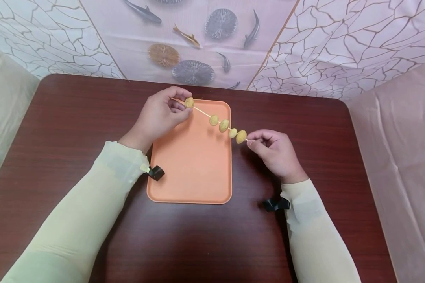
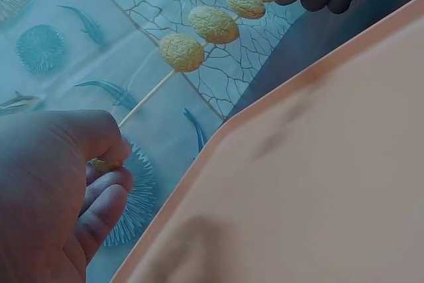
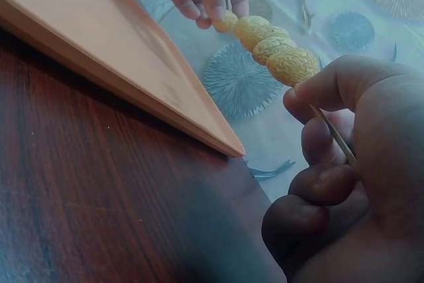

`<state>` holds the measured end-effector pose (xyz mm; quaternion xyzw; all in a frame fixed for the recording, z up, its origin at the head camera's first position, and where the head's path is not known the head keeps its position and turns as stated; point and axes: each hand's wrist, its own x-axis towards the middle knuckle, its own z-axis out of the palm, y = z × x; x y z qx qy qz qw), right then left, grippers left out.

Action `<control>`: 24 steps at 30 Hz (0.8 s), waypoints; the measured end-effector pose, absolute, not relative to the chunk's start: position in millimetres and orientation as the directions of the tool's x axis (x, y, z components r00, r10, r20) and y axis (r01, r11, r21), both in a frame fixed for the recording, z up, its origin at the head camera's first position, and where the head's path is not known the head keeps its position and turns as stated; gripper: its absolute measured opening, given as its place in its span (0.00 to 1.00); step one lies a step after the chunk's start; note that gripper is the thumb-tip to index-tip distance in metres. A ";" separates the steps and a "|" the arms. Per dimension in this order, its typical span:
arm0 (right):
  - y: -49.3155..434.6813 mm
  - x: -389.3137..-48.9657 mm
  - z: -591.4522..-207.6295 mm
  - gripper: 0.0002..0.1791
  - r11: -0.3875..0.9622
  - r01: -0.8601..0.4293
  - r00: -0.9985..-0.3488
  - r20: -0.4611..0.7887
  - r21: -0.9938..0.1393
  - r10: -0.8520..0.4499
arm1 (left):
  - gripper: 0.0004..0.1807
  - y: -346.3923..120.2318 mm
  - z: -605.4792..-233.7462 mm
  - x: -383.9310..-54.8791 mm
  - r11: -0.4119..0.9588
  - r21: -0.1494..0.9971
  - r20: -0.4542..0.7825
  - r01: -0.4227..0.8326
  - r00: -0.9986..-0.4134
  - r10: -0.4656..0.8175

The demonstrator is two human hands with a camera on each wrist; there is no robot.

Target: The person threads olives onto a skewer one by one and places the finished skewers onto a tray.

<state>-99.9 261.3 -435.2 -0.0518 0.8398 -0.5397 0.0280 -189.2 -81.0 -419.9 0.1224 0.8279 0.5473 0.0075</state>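
A thin wooden skewer (image 1: 201, 112) slants above the tray, threaded with several small, yellow, wrinkled oval pieces (image 2: 213, 24). My left hand (image 1: 159, 114) pinches the yellow piece (image 1: 189, 102) nearest the skewer's left end between thumb and fingers. A bare stretch of stick separates that piece from the others, which sit grouped toward the right. My right hand (image 1: 278, 153) pinches the skewer just beyond the rightmost yellow piece (image 3: 291, 65). In the right wrist view, the stick's tail end (image 3: 338, 138) runs back under the palm. Fingers cover most of the left piece in the left wrist view.
Beneath the skewer, an orange rectangular tray (image 1: 191, 169) lies on a dark brown wooden table (image 1: 184, 243). A patterned cloth (image 1: 205, 47) with fish and round leaf shapes hangs behind the table's far edge. Black wrist straps (image 1: 156, 173) stick out from both sleeves.
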 end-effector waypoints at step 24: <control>261.8 -101.5 -442.7 0.06 0.486 -0.057 -0.989 -0.016 -0.872 -0.146 | 0.12 -81.3 -424.2 -182.7 0.560 0.752 0.199 0.347 -0.930 0.309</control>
